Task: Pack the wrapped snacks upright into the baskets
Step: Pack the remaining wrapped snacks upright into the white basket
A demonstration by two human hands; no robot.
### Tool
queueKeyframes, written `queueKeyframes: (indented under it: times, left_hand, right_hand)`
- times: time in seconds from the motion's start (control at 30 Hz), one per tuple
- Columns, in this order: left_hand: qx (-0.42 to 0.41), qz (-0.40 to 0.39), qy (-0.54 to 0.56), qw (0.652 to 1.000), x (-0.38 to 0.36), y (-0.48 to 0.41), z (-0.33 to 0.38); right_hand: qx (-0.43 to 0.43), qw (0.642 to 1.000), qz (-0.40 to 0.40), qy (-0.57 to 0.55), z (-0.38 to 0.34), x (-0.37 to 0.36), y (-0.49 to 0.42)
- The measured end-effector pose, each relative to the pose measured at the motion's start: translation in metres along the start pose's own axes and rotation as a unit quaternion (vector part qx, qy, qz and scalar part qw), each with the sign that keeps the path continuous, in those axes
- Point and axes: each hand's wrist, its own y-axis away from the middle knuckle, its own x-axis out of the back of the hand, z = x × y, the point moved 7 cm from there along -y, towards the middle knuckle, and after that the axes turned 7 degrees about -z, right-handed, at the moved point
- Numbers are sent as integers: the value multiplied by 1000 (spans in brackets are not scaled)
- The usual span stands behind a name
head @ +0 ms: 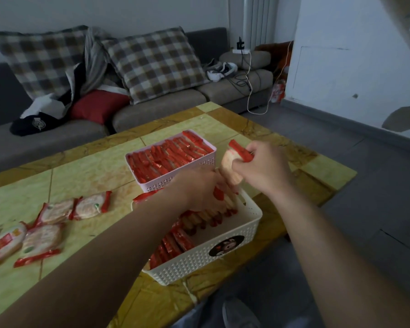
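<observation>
A white basket (pixel 223 259) near the table's front edge holds a row of upright red-wrapped snacks (pixel 175 242) along its left side. My left hand (pixel 199 190) reaches into its far end and grips the snacks standing there. My right hand (pixel 263 166) holds one wrapped snack (pixel 232 162) tilted above the basket's far corner. Behind it stands a pink basket (pixel 175 183), filled with upright snacks. Several loose wrapped snacks (pixel 43 230) lie flat on the table at the left.
The yellow-green patterned table (pixel 92 171) ends close behind the pink basket and to the right of the white one. A sofa (pixel 156 107) with checked cushions runs along the back. Grey floor lies to the right.
</observation>
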Motion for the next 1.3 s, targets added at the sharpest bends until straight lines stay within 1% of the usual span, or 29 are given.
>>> queueKeyframes:
  times: [0.1, 0.17, 0.23, 0.3, 0.4, 0.47, 0.57, 0.63, 0.67, 0.7, 0.77, 0.87, 0.93, 0.97, 1.03, 1.1, 1.17, 1.23, 1.27, 1.3]
  left_hand:
    - [18, 30, -6, 999, 4, 1, 5]
    - [8, 53, 15, 998, 9, 2, 7]
    - [9, 61, 31, 998, 11, 1, 8]
    - [9, 76, 36, 996, 14, 1, 9]
    - [12, 100, 18, 995, 19, 1, 10]
    - [33, 76, -7, 997, 17, -1, 6]
    - [43, 16, 19, 999, 10, 1, 5]
    - [50, -4, 40, 998, 5, 5, 6]
    - [59, -12, 33, 998, 2, 7, 7]
    - [66, -5, 13, 998, 2, 8, 8]
    - [65, 46, -38, 996, 4, 6, 12]
    - [52, 99, -84, 990, 12, 2, 20]
    - [47, 103, -93, 989, 14, 1, 24]
    - [45, 97, -80, 991, 14, 3, 26]
    - [46, 81, -26, 995, 18, 8, 22]
    - [62, 93, 44, 993, 31, 23, 11]
    - [88, 136, 85, 983, 46, 47, -9]
    - [130, 175, 80, 973, 53, 76, -32]
    - [167, 175, 68, 968, 51, 92, -43]
    - [211, 156, 58, 963, 45, 108, -54]
  right_hand:
    - [7, 993, -45, 106, 3, -21, 2]
    - [19, 986, -36, 161, 7, -31, 0]
    - [20, 986, -45, 159, 11, -39, -2]
    - [25, 985, -72, 158, 14, -47, -4]
    - [38, 979, -84, 183, 14, -49, -4]
    - [41, 977, -86, 191, 14, -44, -3]
    - [24, 982, -101, 158, 17, -41, -2]
    - [7, 984, -119, 135, 22, -44, -3]
    - [-11, 985, -136, 108, 26, -47, -4]
    - [-36, 985, -156, 64, 32, -50, -4]
    - [-96, 975, -201, -17, 40, -58, -1]
    - [-130, 963, -235, -5, 45, -68, 0]
    - [-145, 962, -230, 9, 48, -71, -3]
    - [-150, 962, -226, 15, 49, -71, -4]
    - [-154, 962, -223, 37, 49, -71, -5]
    - [-146, 965, -194, 98, 44, -63, -1]
    - [-110, 973, -120, 163, 28, -49, 4]
    - [-54, 979, -52, 190, 3, -35, 11]
    - [-21, 981, -28, 193, -11, -32, 15]
    - [12, 982, -15, 186, -25, -31, 20]
